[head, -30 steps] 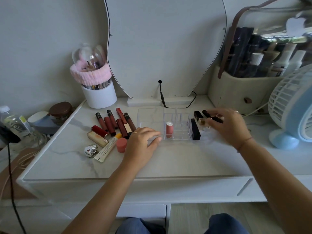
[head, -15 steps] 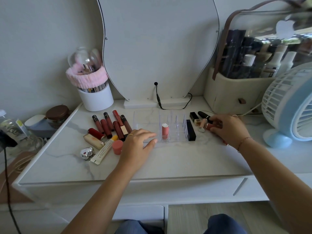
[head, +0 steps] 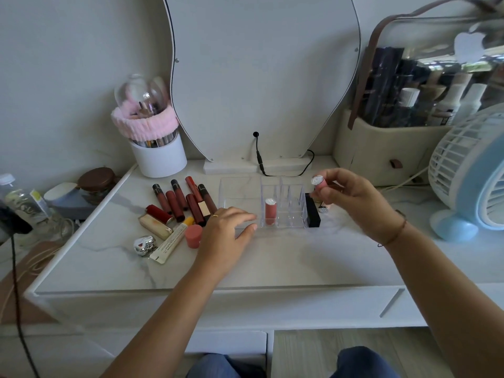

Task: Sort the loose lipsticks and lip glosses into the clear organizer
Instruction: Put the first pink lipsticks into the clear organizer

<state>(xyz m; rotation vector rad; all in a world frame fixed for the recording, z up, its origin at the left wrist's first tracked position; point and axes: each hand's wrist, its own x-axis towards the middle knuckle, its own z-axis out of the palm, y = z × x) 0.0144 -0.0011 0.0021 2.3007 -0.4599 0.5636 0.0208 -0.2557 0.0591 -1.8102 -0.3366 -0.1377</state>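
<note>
the right hand pinches a pink lipstick above the clear organizer's right edge. the left hand, empty and loosely spread, rests at its front-left corner.

The right hand holds a small pink lipstick pinched in its fingertips, lifted above the right end of the clear organizer on the white worktop. One pink lipstick stands upright in a front compartment, and a black lipstick stands against the organizer's right wall. The left hand rests palm down, fingertips touching the organizer's front left edge. Left of it lie dark red lip glosses, a cream tube and a silver heart charm.
</note>
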